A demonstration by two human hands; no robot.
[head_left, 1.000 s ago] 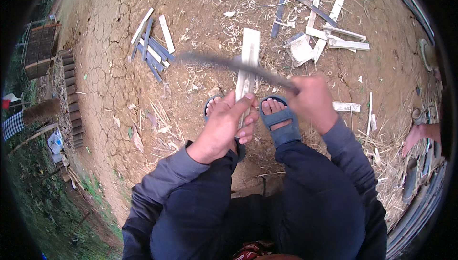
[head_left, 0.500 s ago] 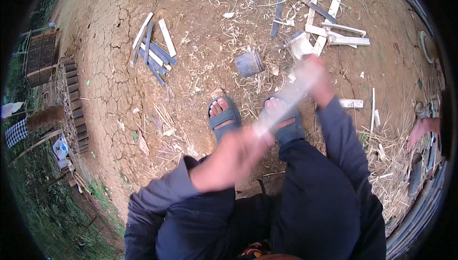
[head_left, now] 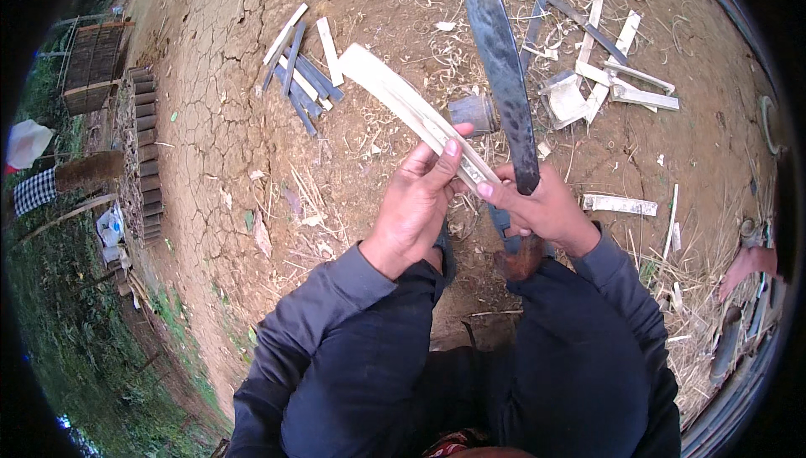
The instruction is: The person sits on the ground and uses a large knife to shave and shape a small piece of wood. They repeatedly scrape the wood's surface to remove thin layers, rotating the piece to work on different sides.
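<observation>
A pale split bamboo strip slants from upper left down to between my hands. My left hand is closed on its lower part, thumb on top. A machete with a dark, mottled blade points up and away from me. My right hand is wrapped round its brown wooden handle, whose butt shows below the fingers. The right thumb also touches the near end of the strip. Behind the strip and blade stands a short dark bamboo piece, partly hidden.
Cut bamboo strips lie in a small pile at the far left. More strips and curly shavings are scattered at the far right. Another person's hand or foot shows at the right edge. A row of logs borders the left.
The blurred, swinging hands have slowed and come together. The strip now points up and left, and the machete is plainly visible in my right hand. The view has shifted slightly.
</observation>
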